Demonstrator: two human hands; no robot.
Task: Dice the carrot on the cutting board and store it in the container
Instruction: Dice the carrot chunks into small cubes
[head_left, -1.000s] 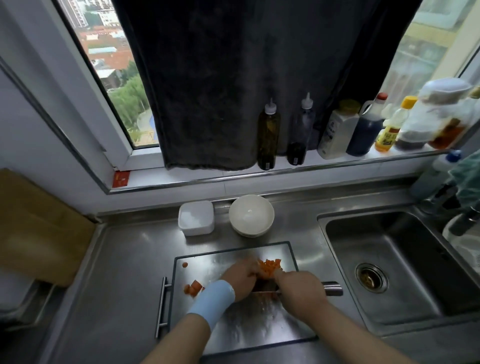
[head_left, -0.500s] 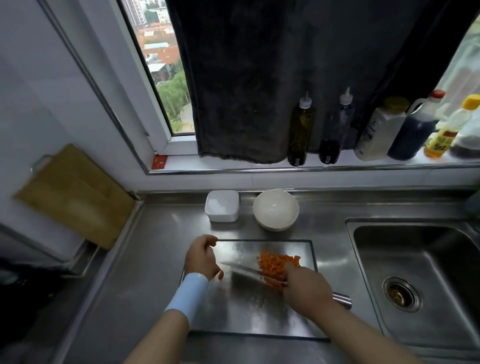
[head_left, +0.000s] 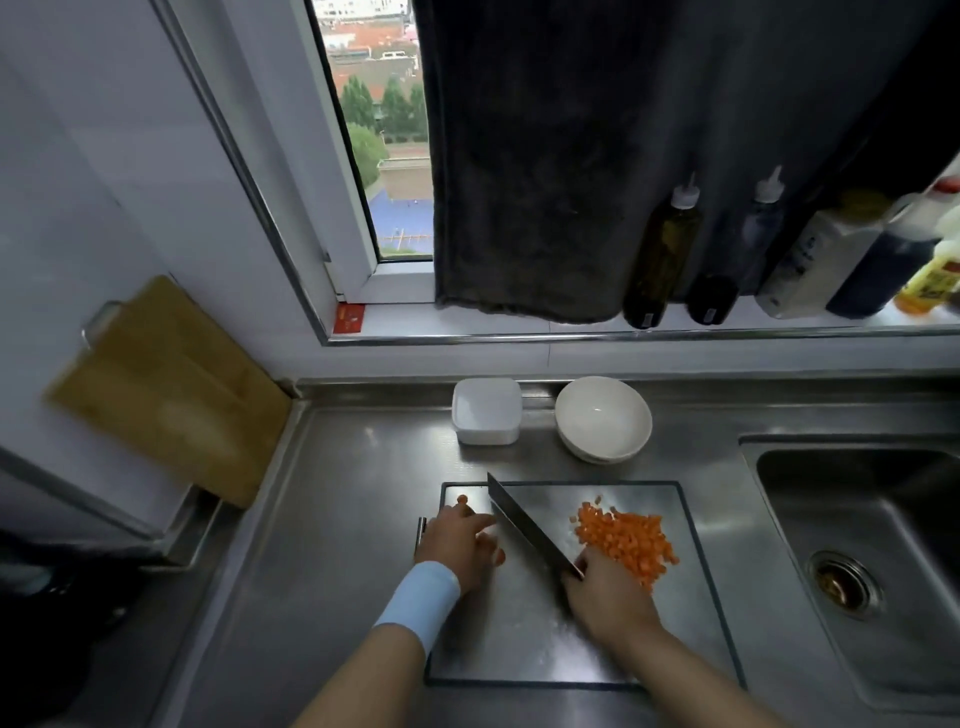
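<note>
Swung left off the dice (head_left: 626, 540) near the board's (head_left: 519, 649) right edge, the knife (head_left: 524, 525) is gripped by the right hand (head_left: 608, 603); the left hand (head_left: 457, 545) lies open among strays (head_left: 461, 500). Light and loose, the dice are likely best scooped by blade.

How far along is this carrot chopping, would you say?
Done: the carrot is mostly diced, heaped in a pile on the cutting board. In hand: the right hand grips the knife, and the left hand reaches for stray pieces at the board's left edge. Left: nothing orange shows in the white container behind the board, so storing remains.
</note>
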